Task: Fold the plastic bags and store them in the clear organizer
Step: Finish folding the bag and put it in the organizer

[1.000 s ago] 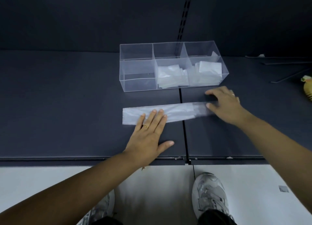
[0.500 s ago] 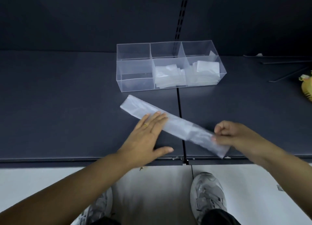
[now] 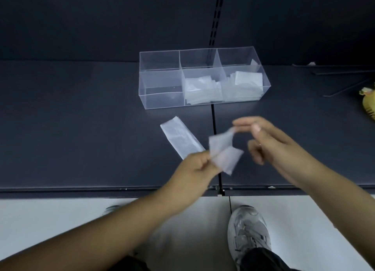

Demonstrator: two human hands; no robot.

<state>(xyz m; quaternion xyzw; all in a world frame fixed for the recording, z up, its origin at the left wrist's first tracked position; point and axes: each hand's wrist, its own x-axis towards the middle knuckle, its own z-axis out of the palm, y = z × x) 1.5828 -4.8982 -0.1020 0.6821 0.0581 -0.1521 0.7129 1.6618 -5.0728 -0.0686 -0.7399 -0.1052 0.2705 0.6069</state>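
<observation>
Head view. The step in hand looks like folding the long strip of plastic bag [image 3: 179,137] up from its near end into a small packet.

To do it well:
- Pin the fold line with one hand and bring the free corner over so the edges line up with the strip.
- Press the air out and crease it flat on the shelf [image 3: 81,128] before the next turn. The film looks thin and springy, so an unpressed fold will likely pop open.
- Size the packet to fit one compartment of the clear organizer [image 3: 162,100]. Folded bags [image 3: 199,90] already sit in the front middle and front right cells.

Bag position: the far end lies flat on the shelf, angled toward the organizer, near it but apart. The near end is lifted and doubled over in the air between the hands.

Left hand [image 3: 194,169]: fingers curled, thumb and fingers pinching the strip at the fold.

Right hand [image 3: 269,142]: blurred, fingers loosely extended. The index tip is at the raised corner, but I can't tell if it touches. The thumb sits apart from the film, so no grip is visible.
</observation>
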